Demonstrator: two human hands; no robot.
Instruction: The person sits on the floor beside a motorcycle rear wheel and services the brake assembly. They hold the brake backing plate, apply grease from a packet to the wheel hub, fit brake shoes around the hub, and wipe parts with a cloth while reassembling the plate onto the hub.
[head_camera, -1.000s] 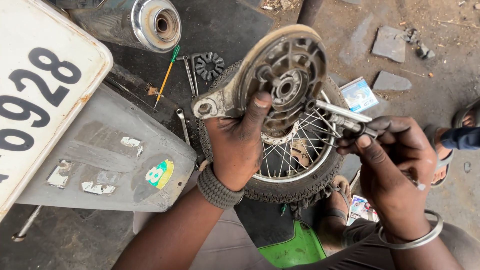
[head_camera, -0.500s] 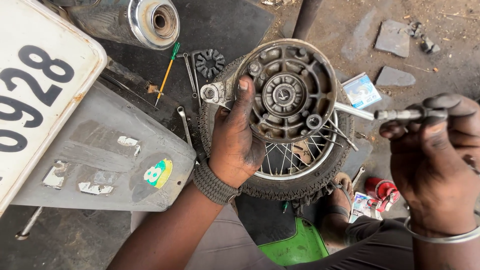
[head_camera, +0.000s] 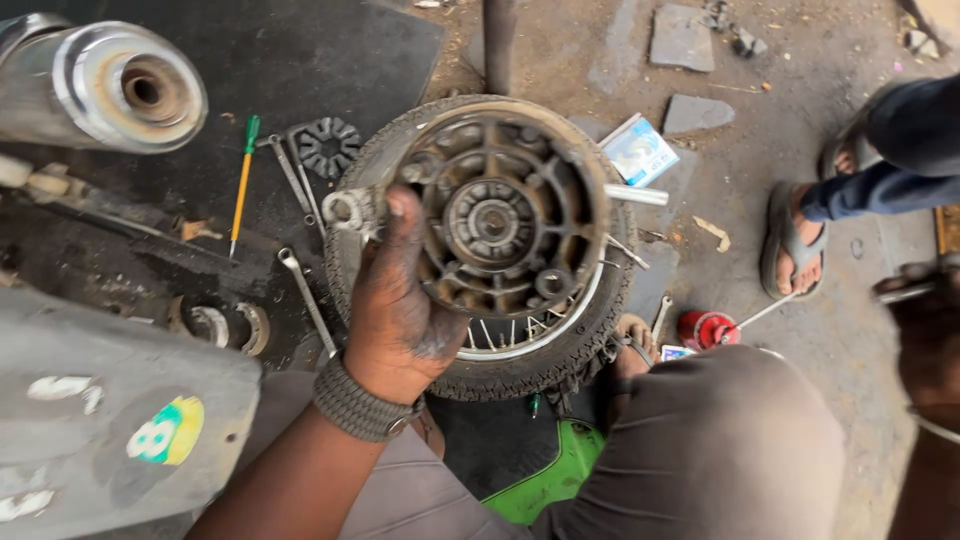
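Note:
My left hand (head_camera: 400, 300) grips the left edge of a round metal brake drum plate (head_camera: 500, 215), thumb by its lever arm. The plate lies flat over the hub of a spoked motorcycle wheel (head_camera: 560, 345) with a black tyre, which rests on the ground against my knees. A short metal rod (head_camera: 635, 195) sticks out at the plate's right side. My right hand (head_camera: 925, 340) is blurred at the far right edge, well away from the wheel, closed on a metal tool (head_camera: 900, 290).
A chrome exhaust pipe (head_camera: 130, 90) is at top left and a grey mudguard (head_camera: 100, 420) at bottom left. A screwdriver (head_camera: 240, 185), spanners (head_camera: 305, 295), a black toothed rubber piece (head_camera: 328, 147) and brake shoes (head_camera: 230, 325) lie left of the wheel. A red-capped can (head_camera: 708, 328) and another person's sandalled foot (head_camera: 795, 240) are on the right.
My right hand has pulled away to the right edge with the metal tool. The brake plate has settled flat on the wheel hub, still in my left hand.

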